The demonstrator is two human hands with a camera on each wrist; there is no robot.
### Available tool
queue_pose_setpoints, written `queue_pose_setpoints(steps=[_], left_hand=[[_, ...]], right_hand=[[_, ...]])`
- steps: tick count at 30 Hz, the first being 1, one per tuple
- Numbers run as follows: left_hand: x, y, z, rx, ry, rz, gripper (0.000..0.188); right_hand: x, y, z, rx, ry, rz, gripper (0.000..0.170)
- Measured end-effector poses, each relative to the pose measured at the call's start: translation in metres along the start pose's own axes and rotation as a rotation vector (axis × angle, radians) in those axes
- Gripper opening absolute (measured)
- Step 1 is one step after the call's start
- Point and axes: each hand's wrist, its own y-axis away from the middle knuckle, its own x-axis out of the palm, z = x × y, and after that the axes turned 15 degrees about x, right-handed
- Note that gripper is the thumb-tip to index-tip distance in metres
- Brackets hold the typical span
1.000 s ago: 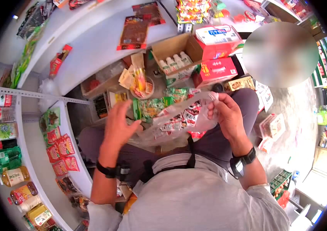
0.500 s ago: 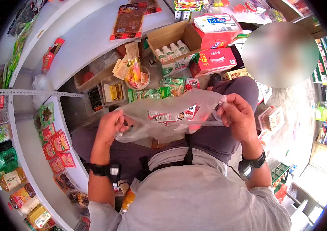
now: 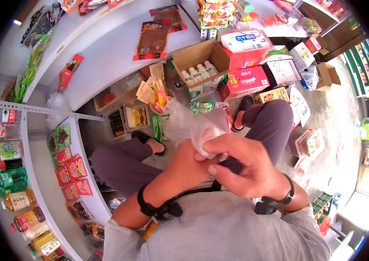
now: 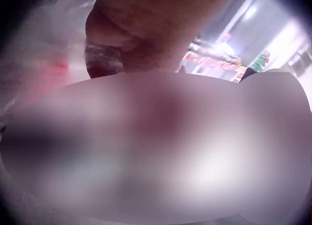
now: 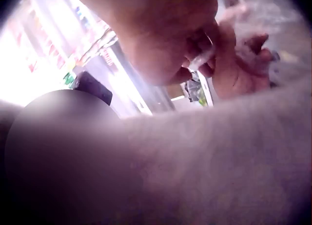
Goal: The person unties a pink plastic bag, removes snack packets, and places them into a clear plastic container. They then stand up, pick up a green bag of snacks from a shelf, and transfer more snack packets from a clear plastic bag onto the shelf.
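A clear plastic bag (image 3: 206, 126) is bunched and twisted above the person's lap in the head view. The left hand (image 3: 192, 164) grips its gathered neck, partly covered by the other hand. The right hand (image 3: 245, 167) lies across it, its curled fingers pinching bag plastic beside the left hand. In the right wrist view, the right hand (image 5: 165, 45) holds a bit of clear plastic close to the left hand (image 5: 239, 69). Only part of the left hand (image 4: 131, 35) shows in the left wrist view. The packets in the bag are hard to make out.
Beyond the feet stand an open carton (image 3: 178, 58) with white bottles, a red box (image 3: 247, 82) and a tub (image 3: 160, 106) of small items. Shelving (image 3: 41, 126) with packets and bottles runs along the left. Stacked clear packs (image 3: 310, 143) sit on the floor at right.
The bag, stretched wide between both hands half a second ago, is now gathered and twisted. Both hands have come together near the body, the left moving right and the right moving left.
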Motion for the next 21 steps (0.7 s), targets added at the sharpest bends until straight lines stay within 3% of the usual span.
queue_pose_setpoints(steps=[2,3,4,5,7,9,10,12,13,14,16,17,21], left_hand=[[-0.018,-0.014,-0.01,-0.105,0.219,-0.137,0.023],[-0.031,-0.022,-0.026,-0.222,0.175,-0.148,0.019],[-0.047,-0.033,-0.038,-0.264,0.316,-0.174,0.018],[-0.055,-0.04,-0.048,-0.18,0.348,-0.169,0.018],[-0.061,-0.051,-0.072,-0.07,0.406,-0.117,0.019],[-0.055,-0.064,-0.104,-0.04,0.477,-0.013,0.018],[-0.05,-0.073,-0.121,-0.112,0.528,0.076,0.017],[-0.018,-0.086,-0.114,0.474,0.246,0.207,0.012],[0.003,-0.086,-0.113,0.49,0.265,0.225,0.018],[0.017,-0.086,-0.12,0.364,0.238,0.365,0.022],[0.059,-0.073,-0.108,0.498,0.11,0.477,0.019],[0.065,-0.072,-0.113,0.467,-0.037,0.707,0.014],[0.066,-0.077,-0.119,0.435,-0.159,0.883,0.017]], right_hand=[[-0.027,-0.008,0.002,-0.37,0.284,-0.136,0.055],[-0.034,-0.003,-0.001,-0.25,0.259,-0.211,0.075],[-0.042,0.002,-0.004,-0.127,0.226,-0.282,0.094],[-0.049,0.007,-0.007,-0.007,0.186,-0.348,0.113],[-0.048,-0.009,-0.043,-0.064,0.463,-0.41,0.138],[-0.022,-0.017,-0.085,-0.035,0.492,-0.384,0.13],[-0.011,-0.016,-0.091,-0.004,0.452,-0.346,0.126],[0.011,-0.019,-0.099,0.048,0.358,-0.28,0.119],[0.017,-0.019,-0.098,0.066,0.308,-0.253,0.115],[0.023,-0.019,-0.096,0.083,0.272,-0.231,0.111],[0.029,-0.022,-0.093,0.106,0.207,-0.195,0.104],[0.032,-0.025,-0.092,0.118,0.174,-0.181,0.1],[0.038,-0.032,-0.08,0.158,0.054,-0.151,0.086]])
